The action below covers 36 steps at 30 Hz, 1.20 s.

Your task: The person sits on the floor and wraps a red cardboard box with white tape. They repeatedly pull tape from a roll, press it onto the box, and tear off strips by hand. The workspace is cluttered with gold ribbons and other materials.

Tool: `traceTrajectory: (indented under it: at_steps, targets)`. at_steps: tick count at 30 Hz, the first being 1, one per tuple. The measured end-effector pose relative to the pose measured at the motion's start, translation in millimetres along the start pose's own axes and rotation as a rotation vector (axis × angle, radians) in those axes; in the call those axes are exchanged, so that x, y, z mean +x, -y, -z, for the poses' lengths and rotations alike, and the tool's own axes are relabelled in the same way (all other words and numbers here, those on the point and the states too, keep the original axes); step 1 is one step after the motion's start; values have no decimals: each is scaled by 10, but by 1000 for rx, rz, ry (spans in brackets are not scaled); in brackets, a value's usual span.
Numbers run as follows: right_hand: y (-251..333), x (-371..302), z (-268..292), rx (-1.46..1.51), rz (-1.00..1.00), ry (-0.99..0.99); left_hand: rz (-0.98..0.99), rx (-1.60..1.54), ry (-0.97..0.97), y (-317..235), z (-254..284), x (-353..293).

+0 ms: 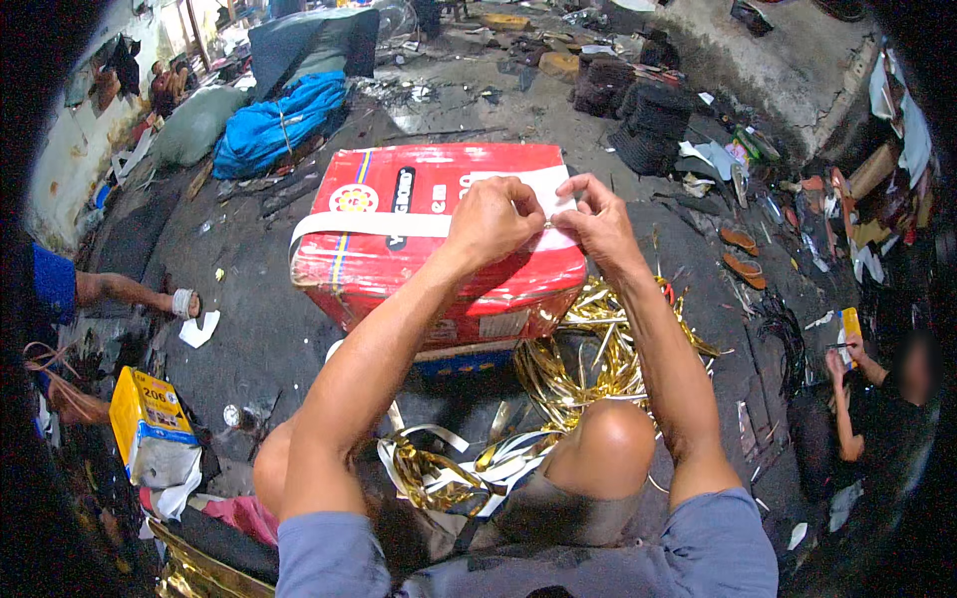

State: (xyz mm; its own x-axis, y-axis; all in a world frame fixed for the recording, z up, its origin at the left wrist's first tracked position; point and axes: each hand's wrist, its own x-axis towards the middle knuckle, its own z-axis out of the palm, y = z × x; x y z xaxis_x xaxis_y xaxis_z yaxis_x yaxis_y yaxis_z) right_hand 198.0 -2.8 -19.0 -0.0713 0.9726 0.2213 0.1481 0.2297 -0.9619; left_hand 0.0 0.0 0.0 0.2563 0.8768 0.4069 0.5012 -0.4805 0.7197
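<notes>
A large red cardboard box [429, 269] stands in front of my knees, its top creased and taped. Across that top lies a white strip [369, 222], passing out of sight under my left hand [495, 217]. My left fingers are curled in a pinch over a white sheet [551, 183] at the box's right end. Facing them, my right hand [595, 219] is pinched too, thumb and forefinger close together. A tiny shiny piece [548, 224] shows between the two sets of fingertips; what it is I cannot make out.
Gold strips [588, 369] are heaped right of the box; gold and white strips [469, 468] lie between my legs. A yellow and blue box [155, 429] stands at left near another person's foot [184, 302]. Dark stacks [648, 120], sandals [741, 254] and a blue bundle [279, 122] lie beyond.
</notes>
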Motion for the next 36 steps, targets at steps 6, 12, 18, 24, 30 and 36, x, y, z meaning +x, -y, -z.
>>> traceTrajectory:
  at_steps: [6,12,18,24,30,36]
  targets:
    - [59,-48,-7,-166,148,-143,-118,-56,131,66,102,200]
    - [-123,-35,113,-299,94,-139,-161,-157,9,-20,-120,103]
    - [-54,-185,-28,408,-218,-55,-185,-235,-23,-19,-202,43]
    - [-170,-274,43,777,-418,-26,-226,-279,-11,-50,-294,130]
    - [115,88,274,210,-408,-50,-234,-275,-27,-14,-304,188]
    - [-92,470,111,-776,127,-207,-166,-304,0,39,-291,218]
